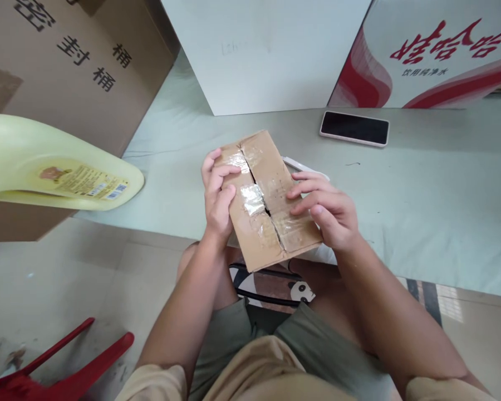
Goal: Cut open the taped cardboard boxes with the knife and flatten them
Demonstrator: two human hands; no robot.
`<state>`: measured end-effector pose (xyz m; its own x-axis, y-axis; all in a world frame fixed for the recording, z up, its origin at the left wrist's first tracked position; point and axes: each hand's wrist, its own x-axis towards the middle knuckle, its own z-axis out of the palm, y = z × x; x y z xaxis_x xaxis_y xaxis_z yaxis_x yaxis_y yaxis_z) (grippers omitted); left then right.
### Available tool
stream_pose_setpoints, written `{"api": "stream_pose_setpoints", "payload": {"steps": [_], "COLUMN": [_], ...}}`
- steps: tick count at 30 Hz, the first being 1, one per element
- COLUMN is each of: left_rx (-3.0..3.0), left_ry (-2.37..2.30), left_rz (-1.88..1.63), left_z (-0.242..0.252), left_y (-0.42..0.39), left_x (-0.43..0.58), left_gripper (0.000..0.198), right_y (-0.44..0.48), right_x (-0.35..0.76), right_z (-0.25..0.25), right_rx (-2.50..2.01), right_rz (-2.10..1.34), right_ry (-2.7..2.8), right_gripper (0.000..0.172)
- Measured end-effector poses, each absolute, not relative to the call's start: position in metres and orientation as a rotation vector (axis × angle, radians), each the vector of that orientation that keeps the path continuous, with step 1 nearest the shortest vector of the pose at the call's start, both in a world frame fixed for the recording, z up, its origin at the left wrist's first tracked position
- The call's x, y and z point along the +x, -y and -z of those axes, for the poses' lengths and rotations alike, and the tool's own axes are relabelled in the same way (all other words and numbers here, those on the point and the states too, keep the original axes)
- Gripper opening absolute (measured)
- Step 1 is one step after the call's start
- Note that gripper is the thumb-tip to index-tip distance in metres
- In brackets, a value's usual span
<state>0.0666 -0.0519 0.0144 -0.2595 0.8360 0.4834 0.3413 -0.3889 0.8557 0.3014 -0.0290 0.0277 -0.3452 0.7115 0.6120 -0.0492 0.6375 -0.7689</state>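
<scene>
We grip a carton (275, 186) between curled left hand (219, 200) and loosely bent right hand (334, 211), long axis slanting far-left to near-right

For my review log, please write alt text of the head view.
A person's left hand holds a brown rectangular cardboard box with clear tape along its gapped seam, while the fingers of the right hand touch it. Beyond, a black-screened phone lies on pale green cloth; a pale yellow plastic bottle is at left.
</scene>
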Motion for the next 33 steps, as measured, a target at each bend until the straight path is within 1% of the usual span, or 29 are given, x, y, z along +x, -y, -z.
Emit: {"api": "stream_pose_setpoints", "payload": {"steps": [3, 7, 9, 12, 13, 16, 17, 19, 24, 28, 31, 32, 33], "left_rx": [1.601, 1.614, 1.624, 1.618, 1.611, 1.603, 1.605, 1.608, 1.597, 1.557, 1.543, 1.543, 1.547], "left_ry": [-1.45, -1.475, -1.491, -1.507, -1.511, -1.52, -1.518, -1.501, -1.433, -1.429, -1.402, -1.395, -1.392], "left_rz": [-1.705, -1.702, -1.695, -1.697, -1.697, -1.69, -1.69, -1.698, -1.726, -1.773, -1.796, -1.8, -1.808], "left_z": [-0.015, -0.016, -0.015, -0.014, -0.014, -0.015, -0.015, -0.016, -0.017, -0.018, -0.016, -0.015, -0.014], "left_y": [0.051, 0.049, 0.049, 0.049, 0.049, 0.049, 0.049, 0.049, 0.049, 0.048, 0.046, 0.045, 0.044], "left_x": [0.07, 0.071, 0.071, 0.071, 0.071, 0.071, 0.071, 0.07, 0.072, 0.075, 0.076, 0.076, 0.077], "left_gripper": [0.034, 0.037, 0.04, 0.043, 0.043, 0.043, 0.042, 0.041, 0.035, 0.033, 0.031, 0.031, 0.032], "right_y": [0.03, 0.029, 0.024, 0.011, 0.007, -0.004, -0.006, -0.008, -0.012, -0.018, -0.026, -0.029, -0.031], "right_x": [0.3, 0.303, 0.306, 0.314, 0.317, 0.32, 0.319, 0.317, 0.31, 0.31, 0.314, 0.317, 0.32], "right_z": [-0.029, -0.027, -0.02, -0.001, 0.007, 0.024, 0.026, 0.025, 0.008, 0.003, 0.006, 0.006, 0.005], "right_rx": [-0.525, -0.596, -0.767, -1.184, -1.317, -1.624, -1.694, -1.783, -1.821, -1.803, -1.633, -1.532, -1.419], "right_rz": [-0.842, -0.826, -0.758, -0.545, -0.482, -0.42, -0.422, -0.442, -0.582, -0.628, -0.842, -0.929, -0.984], "right_ry": [1.758, 1.727, 1.655, 1.666, 1.723, 1.94, 1.988, 2.046, 1.952, 1.684, 1.465, 1.372, 1.277], "right_gripper": [0.032, 0.038, 0.036, 0.022, 0.024, 0.047, 0.05, 0.049, 0.047, 0.032, 0.016, 0.015, 0.017]}}
